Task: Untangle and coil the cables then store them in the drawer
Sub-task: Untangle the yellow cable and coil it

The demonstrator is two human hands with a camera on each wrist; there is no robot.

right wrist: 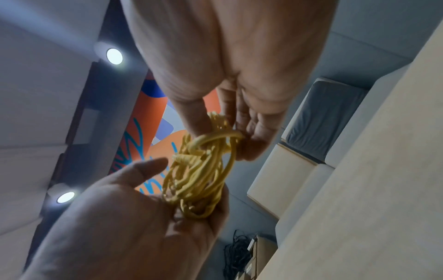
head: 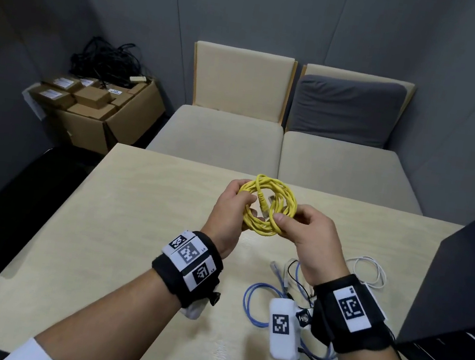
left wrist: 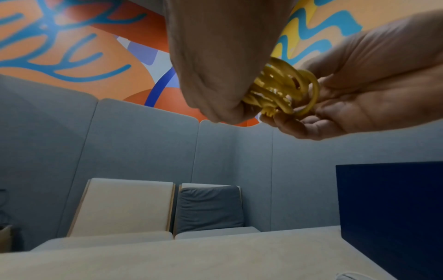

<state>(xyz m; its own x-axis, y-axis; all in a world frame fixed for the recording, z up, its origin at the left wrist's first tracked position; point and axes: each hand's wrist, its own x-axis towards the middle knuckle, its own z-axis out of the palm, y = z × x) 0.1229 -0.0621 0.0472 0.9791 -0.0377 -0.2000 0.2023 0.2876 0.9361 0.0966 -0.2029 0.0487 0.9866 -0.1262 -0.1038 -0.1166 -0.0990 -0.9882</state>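
Observation:
A yellow network cable [head: 269,205], wound into a small round coil, hangs above the pale wooden table [head: 132,226]. My left hand [head: 236,201] grips the coil's left side, fingers curled through the loop. My right hand [head: 291,221] pinches the right side between thumb and fingers. One plug end [head: 262,203] lies inside the ring. The left wrist view shows the coil [left wrist: 280,89] bunched between both hands. In the right wrist view the coil [right wrist: 199,170] runs from my right fingers [right wrist: 254,132] down into the left palm [right wrist: 134,217].
A blue cable [head: 256,300], a white cable [head: 370,271] and a thin black one [head: 290,274] lie tangled on the table at the near right. A dark cabinet [head: 465,288] stands at the right. Beige sofa seats [head: 295,151] lie beyond; a cardboard box [head: 108,113] of black cables sits back left.

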